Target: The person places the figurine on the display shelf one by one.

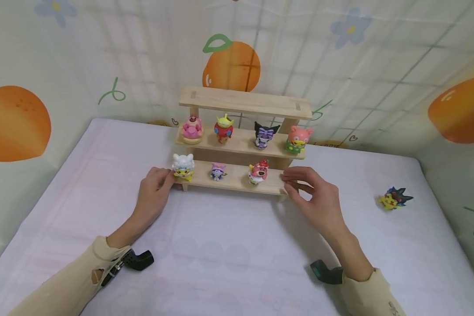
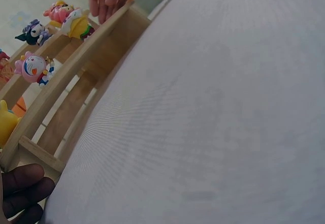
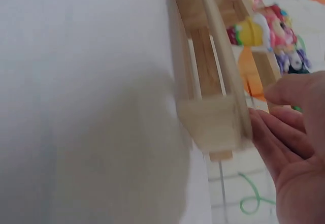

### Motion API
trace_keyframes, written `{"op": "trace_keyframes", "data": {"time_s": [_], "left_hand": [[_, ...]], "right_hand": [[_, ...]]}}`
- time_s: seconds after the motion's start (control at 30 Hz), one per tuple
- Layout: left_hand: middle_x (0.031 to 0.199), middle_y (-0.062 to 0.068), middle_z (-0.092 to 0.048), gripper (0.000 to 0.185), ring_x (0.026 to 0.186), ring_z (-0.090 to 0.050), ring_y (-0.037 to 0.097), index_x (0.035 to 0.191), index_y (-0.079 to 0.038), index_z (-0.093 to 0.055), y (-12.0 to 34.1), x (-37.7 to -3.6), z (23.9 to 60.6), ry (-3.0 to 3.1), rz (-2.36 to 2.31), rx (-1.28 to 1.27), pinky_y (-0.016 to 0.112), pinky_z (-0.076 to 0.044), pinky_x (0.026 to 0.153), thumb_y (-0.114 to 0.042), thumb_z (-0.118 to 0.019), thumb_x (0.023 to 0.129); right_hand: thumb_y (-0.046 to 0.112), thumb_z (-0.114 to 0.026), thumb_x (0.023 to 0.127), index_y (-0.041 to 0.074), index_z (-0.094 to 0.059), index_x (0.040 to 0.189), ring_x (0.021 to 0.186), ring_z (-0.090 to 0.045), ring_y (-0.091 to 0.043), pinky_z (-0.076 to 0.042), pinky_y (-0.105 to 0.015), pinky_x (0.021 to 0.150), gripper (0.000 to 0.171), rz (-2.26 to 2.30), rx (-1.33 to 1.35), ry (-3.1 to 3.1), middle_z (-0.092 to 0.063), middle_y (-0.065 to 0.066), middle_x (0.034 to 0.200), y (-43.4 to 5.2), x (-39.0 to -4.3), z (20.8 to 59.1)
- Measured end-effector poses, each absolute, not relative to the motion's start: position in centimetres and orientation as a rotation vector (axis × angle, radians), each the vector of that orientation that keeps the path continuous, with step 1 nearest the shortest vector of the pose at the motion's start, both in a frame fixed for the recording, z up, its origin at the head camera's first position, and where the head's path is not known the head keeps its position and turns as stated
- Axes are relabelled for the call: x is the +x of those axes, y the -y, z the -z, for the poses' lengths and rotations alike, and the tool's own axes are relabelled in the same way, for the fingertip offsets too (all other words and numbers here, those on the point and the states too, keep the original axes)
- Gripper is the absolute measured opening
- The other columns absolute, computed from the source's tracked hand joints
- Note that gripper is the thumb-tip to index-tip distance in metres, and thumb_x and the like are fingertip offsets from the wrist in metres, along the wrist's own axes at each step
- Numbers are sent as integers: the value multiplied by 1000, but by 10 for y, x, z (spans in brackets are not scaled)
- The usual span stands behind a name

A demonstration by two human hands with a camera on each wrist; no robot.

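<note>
A three-tier wooden display shelf [image 1: 237, 185] stands on the table with small figurines on its two lower tiers. My left hand [image 1: 155, 191] grips the left end of the bottom tier, beside a yellow figurine with white fluffy headwear [image 1: 183, 166]. At the other end, my right hand [image 1: 314, 199] has its fingertips by the bottom tier's edge; in the right wrist view the fingers [image 3: 274, 142] look fairly straight, with the thumb apart. Between the hands stand a small pink-and-purple figurine [image 1: 218, 171] and a pink bear figurine with a red top [image 1: 258, 171].
The middle tier bears a pink bear figurine [image 1: 192, 130], a green three-eyed figurine [image 1: 224, 128], a black-and-purple figurine [image 1: 265, 134] and a pink-hooded figurine [image 1: 298, 139]. A yellow figurine with dark spiky headwear [image 1: 395, 199] lies at the table's right. A patterned curtain [image 1: 150, 57] hangs behind.
</note>
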State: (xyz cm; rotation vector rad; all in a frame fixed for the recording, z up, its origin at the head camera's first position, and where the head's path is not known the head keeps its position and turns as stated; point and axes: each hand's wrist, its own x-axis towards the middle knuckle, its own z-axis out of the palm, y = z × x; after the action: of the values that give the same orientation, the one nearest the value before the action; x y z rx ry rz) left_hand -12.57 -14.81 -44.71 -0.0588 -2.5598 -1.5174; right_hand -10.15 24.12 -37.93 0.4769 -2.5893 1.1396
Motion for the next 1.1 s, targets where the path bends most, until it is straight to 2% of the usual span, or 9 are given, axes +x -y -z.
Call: {"op": "trace_keyframes", "data": {"time_s": [0.3,0.53,0.67,0.83,0.93,0.97,1.0,1.03,1.1], "left_hand": [[96,15,-63,31,87,-52,22,91,-4,-77,150,-125,448,2568,1481,-52,35,-39,75,-19,-55,108],[96,14,-63,33,88,-50,21,92,-5,-78,149,-125,448,2568,1516,-49,34,-38,76,-21,-54,109],[97,13,-64,34,89,-50,20,93,-5,-79,149,-124,447,2573,1516,-54,33,-38,76,-22,-54,109],[97,13,-63,34,88,-50,20,94,-5,-79,149,-124,446,2572,1513,-47,34,-38,76,-22,-54,109],[95,14,-62,32,87,-51,21,92,-5,-78,149,-125,446,2566,1501,-57,34,-39,76,-19,-55,108],[95,14,-62,31,87,-51,21,91,-5,-77,149,-125,446,2564,1497,-61,34,-39,76,-19,-55,108],[95,14,-62,31,87,-51,21,91,-5,-77,149,-125,446,2562,1493,-65,34,-39,76,-18,-55,108],[95,14,-62,30,87,-52,21,91,-5,-77,148,-125,446,2561,1491,-68,34,-39,76,-18,-55,108],[95,15,-62,30,87,-52,22,91,-5,-77,149,-126,446,2560,1487,-66,34,-39,76,-17,-56,107]], "right_hand": [[-5,-76,92,5,-71,120,100,-72,1,-53,-12,88,31,-1090,397,2523,-76,-7,114,-272,-98,378],[0,-76,93,4,-70,124,99,-64,14,-47,-4,90,31,-971,243,2524,-76,-10,115,-299,-91,372],[7,-76,96,7,-70,127,101,-59,21,-41,-1,92,32,-877,101,2548,-76,-9,118,-316,-85,365],[11,-74,97,9,-71,126,100,-54,27,-36,-1,94,30,-810,-15,2551,-76,-11,117,-337,-82,359],[15,-73,98,11,-71,127,100,-47,31,-32,-4,95,29,-735,-106,2572,-75,-11,119,-349,-81,356],[17,-72,99,12,-71,129,101,-46,30,-32,-6,95,30,-706,-150,2587,-74,-10,121,-353,-80,354],[18,-71,100,12,-69,131,108,-51,23,-31,-11,103,32,-692,-184,2603,-73,-11,124,-357,-80,353],[19,-71,100,13,-69,132,112,-55,17,-31,-15,105,33,-671,-228,2611,-72,-12,126,-361,-79,351],[20,-69,101,12,-66,137,127,-59,-6,-28,-31,116,37,-642,-307,2645,-69,-15,133,-369,-78,347]]}}
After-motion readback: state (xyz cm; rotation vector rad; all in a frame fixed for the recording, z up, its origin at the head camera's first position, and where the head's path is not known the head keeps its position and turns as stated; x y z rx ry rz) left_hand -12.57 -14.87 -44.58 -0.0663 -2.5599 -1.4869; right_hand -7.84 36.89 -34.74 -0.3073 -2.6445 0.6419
